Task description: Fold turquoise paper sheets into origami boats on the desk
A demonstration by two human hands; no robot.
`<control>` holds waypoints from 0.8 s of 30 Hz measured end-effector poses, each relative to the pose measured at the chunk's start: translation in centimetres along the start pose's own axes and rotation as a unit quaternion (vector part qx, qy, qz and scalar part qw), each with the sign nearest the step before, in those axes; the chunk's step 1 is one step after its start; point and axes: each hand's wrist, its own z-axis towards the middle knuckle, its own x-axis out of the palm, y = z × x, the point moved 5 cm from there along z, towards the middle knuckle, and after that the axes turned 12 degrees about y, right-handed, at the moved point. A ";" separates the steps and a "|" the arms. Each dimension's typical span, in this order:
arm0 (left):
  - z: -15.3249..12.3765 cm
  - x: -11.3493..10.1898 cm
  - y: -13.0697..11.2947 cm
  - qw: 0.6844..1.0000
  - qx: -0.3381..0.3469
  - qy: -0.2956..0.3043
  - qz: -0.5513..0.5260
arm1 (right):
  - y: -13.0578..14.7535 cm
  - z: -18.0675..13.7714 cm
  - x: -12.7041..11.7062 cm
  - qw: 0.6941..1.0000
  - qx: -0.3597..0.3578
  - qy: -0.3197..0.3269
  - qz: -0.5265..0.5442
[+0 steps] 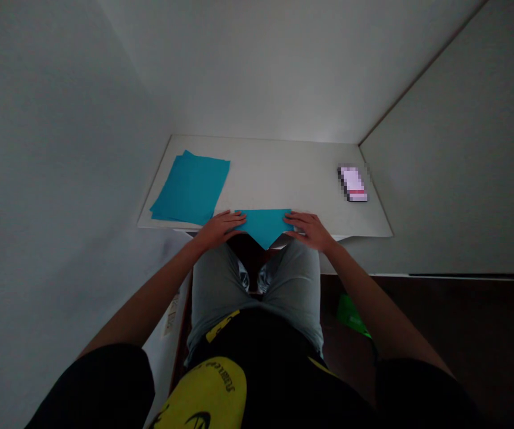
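Observation:
A blue sheet of paper folded into a downward-pointing triangle (pixel 264 224) lies at the front edge of a small white table (pixel 283 173), its tip hanging over the edge. My left hand (pixel 221 228) lies flat on the paper's left corner, fingers stretched out. On the paper's right corner rests my right hand (pixel 309 228), also flat with fingers spread. Both hands press the paper against the table.
A stack of flat blue sheets (pixel 192 186) lies on the table's left part. A blurred small phone-like object (pixel 353 183) sits at the right. White walls close in on the left, back and right. A green thing (pixel 350 314) lies on the dark floor.

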 end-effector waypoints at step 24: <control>3.1 -0.5 1.9 0.972 -0.221 -0.069 -0.027 | -0.3 1.4 -0.2 0.997 0.064 -0.002 0.037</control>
